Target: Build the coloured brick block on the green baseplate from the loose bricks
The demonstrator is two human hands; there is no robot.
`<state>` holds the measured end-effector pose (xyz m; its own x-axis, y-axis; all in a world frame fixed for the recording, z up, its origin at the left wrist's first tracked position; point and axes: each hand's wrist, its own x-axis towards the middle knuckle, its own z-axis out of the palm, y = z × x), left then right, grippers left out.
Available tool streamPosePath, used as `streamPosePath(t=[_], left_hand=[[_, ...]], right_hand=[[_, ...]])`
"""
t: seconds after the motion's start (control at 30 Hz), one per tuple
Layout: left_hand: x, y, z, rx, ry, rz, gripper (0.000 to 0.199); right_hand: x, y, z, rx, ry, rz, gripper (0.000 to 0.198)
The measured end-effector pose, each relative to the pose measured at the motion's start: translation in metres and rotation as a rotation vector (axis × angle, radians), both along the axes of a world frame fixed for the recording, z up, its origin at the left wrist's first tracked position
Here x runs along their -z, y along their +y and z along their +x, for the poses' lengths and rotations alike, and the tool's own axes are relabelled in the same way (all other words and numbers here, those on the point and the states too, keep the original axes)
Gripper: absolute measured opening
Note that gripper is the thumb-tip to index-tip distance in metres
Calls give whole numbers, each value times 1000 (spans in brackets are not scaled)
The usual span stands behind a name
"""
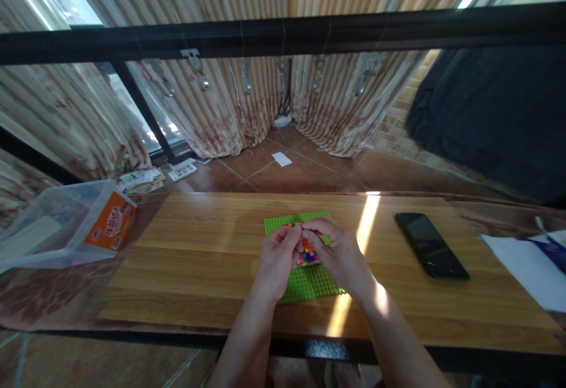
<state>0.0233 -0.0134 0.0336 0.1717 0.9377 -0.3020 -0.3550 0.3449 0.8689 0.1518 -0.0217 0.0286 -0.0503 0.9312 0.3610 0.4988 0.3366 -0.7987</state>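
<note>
A green studded baseplate lies on the wooden board in front of me. On its middle sits a patch of small multicoloured building bricks, partly covered by my hands. My left hand is over the plate's left half, thumb and fingers pinched together. From the right, my right hand meets it, its fingertips also pinched at the top of the brick patch. The fingertips of both hands nearly touch. Whatever is between them is too small and too hidden to make out.
A black phone lies to the right on the wooden board. White paper is at the far right. A clear plastic bin with an orange label stands at the left. A black metal bar crosses beyond the board, before curtains.
</note>
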Motion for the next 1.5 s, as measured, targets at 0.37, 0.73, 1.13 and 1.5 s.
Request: streamPosePath(t=[0.37, 0.73, 1.13, 1.5], left_hand=[[-4, -1, -1, 8, 1, -49, 26], [0, 6, -13, -55, -189, -63, 23], [-1, 6, -15, -84, -194, -59, 18], [0, 7, -17, -80, -191, -69, 19]], right_hand=[[0, -1, 4, -69, 35, 33, 18], [12, 4, 25, 159, 117, 27, 20], [41, 14, 17, 175, -30, 3, 18], [50, 23, 15, 220, 127, -90, 15]])
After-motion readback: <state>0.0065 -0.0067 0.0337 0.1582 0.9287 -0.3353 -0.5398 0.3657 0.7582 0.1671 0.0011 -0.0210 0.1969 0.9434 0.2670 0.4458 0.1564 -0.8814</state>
